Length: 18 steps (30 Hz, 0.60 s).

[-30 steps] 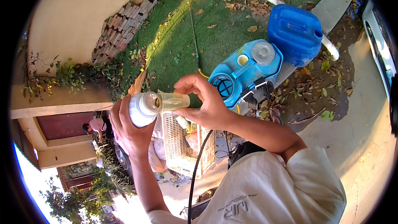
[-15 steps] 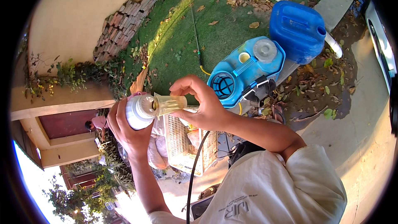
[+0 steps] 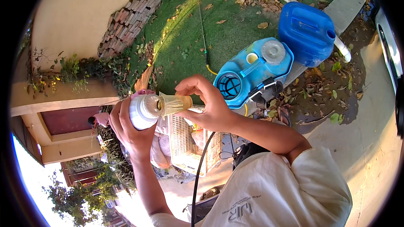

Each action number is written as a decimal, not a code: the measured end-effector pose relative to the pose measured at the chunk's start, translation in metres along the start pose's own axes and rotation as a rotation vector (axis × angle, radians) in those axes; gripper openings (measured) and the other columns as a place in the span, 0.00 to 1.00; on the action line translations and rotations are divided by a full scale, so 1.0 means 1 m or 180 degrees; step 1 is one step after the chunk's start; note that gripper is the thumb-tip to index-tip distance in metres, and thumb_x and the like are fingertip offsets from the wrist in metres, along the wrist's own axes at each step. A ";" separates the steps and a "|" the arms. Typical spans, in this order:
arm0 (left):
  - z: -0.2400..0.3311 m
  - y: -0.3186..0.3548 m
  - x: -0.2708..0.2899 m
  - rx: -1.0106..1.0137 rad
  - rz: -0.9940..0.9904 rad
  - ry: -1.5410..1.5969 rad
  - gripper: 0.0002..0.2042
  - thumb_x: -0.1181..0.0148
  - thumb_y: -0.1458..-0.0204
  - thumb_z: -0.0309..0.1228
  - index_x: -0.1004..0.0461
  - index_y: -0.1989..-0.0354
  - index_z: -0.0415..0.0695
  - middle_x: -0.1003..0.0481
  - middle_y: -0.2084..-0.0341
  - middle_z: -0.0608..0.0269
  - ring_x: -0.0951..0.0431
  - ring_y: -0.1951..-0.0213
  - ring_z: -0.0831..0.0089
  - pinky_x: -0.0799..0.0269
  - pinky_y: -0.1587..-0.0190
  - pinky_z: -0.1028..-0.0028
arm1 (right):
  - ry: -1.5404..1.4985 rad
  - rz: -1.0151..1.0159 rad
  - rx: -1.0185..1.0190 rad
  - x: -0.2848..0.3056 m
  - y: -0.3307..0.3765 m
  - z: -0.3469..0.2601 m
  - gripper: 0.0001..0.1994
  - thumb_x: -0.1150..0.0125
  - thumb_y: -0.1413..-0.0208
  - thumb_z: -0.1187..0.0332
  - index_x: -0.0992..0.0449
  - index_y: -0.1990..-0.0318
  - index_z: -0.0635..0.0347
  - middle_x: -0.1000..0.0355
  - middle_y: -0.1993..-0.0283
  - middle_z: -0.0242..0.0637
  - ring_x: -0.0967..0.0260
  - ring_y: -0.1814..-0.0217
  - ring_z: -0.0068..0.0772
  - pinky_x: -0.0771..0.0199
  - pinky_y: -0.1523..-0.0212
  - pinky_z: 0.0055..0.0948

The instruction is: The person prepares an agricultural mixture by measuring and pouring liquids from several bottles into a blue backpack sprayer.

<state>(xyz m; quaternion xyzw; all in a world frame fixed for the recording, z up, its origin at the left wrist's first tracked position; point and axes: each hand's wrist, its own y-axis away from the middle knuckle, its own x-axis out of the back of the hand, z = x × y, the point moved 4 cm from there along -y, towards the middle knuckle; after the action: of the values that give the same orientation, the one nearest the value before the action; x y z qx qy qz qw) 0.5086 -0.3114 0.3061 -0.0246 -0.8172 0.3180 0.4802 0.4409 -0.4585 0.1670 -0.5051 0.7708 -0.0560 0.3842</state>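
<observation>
My left hand (image 3: 129,128) is wrapped round a white plastic bottle (image 3: 141,117), tilted so its open mouth faces right. Between the thumb and fingers of my right hand (image 3: 208,105) is a clear ribbed plastic cup (image 3: 173,104). The cup's rim meets the bottle's mouth, and yellowish liquid shows in its far end. To the right of the cup stands a light-blue backpack sprayer tank (image 3: 257,46), its filler opening fitted with a black strainer basket (image 3: 229,86). A round translucent lid (image 3: 273,52) and a small pale cap (image 3: 251,58) rest on top of the tank.
Beside the tank is a dark-blue jerrycan (image 3: 305,35). A spray lance (image 3: 202,27) lies on green turf. Below my hands sits a pale plastic crate (image 3: 181,143) with bags around it. A black cable (image 3: 200,172) hangs in front. Another person (image 3: 101,119) is far left.
The view has shifted slightly, so the surroundings sit a little further right. Both hands keep their grip, and the liquid in the cup looks deeper amber.
</observation>
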 end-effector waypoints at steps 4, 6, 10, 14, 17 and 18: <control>-0.001 0.000 0.000 0.0010 -0.0032 -0.0018 0.39 0.21 0.68 0.27 0.31 0.41 0.42 0.28 0.51 0.53 0.27 0.49 0.50 0.30 0.47 0.52 | -0.0033 -0.0009 -0.0019 0.000 0.000 0.002 0.26 0.25 0.51 0.76 0.33 0.46 0.60 0.30 0.48 0.36 0.29 0.45 0.28 0.30 0.40 0.34; 0.000 0.000 0.000 -0.0006 -0.0041 -0.0024 0.39 0.21 0.68 0.27 0.31 0.42 0.42 0.28 0.51 0.53 0.27 0.49 0.50 0.30 0.47 0.52 | -0.0048 -0.0015 -0.0038 0.000 0.000 0.002 0.26 0.25 0.51 0.76 0.33 0.46 0.60 0.30 0.48 0.36 0.29 0.45 0.28 0.31 0.40 0.34; 0.000 0.000 0.000 -0.0028 -0.0031 -0.0035 0.39 0.20 0.68 0.27 0.31 0.42 0.42 0.28 0.51 0.52 0.27 0.49 0.50 0.30 0.47 0.53 | -0.0027 -0.0006 -0.0055 0.000 0.000 0.002 0.27 0.24 0.51 0.75 0.33 0.46 0.60 0.30 0.48 0.35 0.29 0.45 0.27 0.31 0.40 0.34; 0.000 -0.001 0.001 -0.0057 -0.0036 -0.0029 0.39 0.20 0.68 0.27 0.31 0.42 0.42 0.28 0.51 0.52 0.26 0.49 0.50 0.30 0.47 0.53 | -0.0005 -0.0018 -0.0056 0.000 0.000 0.002 0.27 0.24 0.51 0.75 0.32 0.45 0.60 0.30 0.48 0.35 0.29 0.45 0.27 0.31 0.40 0.33; 0.001 -0.002 0.000 -0.0120 0.0026 -0.0100 0.39 0.18 0.67 0.34 0.31 0.42 0.43 0.27 0.53 0.55 0.25 0.51 0.53 0.30 0.48 0.53 | 0.0001 -0.0009 -0.0014 0.000 0.001 0.003 0.27 0.24 0.51 0.75 0.32 0.45 0.60 0.31 0.48 0.35 0.29 0.45 0.27 0.31 0.40 0.33; 0.002 -0.002 0.001 -0.0146 0.0056 -0.0141 0.39 0.17 0.67 0.37 0.31 0.43 0.44 0.26 0.54 0.57 0.24 0.53 0.55 0.30 0.49 0.54 | -0.0001 -0.0013 -0.0031 0.000 0.001 0.004 0.27 0.24 0.51 0.75 0.32 0.45 0.60 0.31 0.48 0.35 0.29 0.45 0.27 0.31 0.40 0.33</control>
<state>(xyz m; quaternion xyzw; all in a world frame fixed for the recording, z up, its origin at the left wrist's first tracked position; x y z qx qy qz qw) 0.5075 -0.3139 0.3072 -0.0358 -0.8344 0.3038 0.4585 0.4428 -0.4574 0.1638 -0.5085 0.7700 -0.0529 0.3817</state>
